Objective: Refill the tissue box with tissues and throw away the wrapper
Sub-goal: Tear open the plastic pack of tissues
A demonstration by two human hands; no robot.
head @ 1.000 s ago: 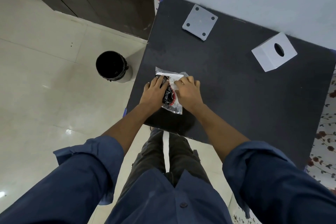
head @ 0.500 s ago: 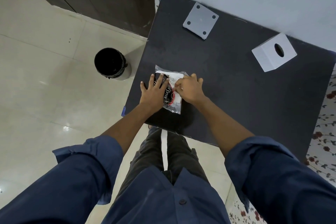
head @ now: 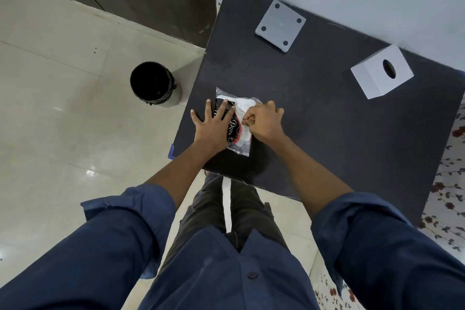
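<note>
Tissue pack (head: 237, 126) lies lengthwise away, under hands.

A tissue pack (head: 239, 124) lies near the surface's (head: 314, 113) front left edge. The tissue box (head: 381, 72) sits far right, a plate (head: 280, 24) behind. A bin (head: 153, 83) stands on the floor, left.
</note>
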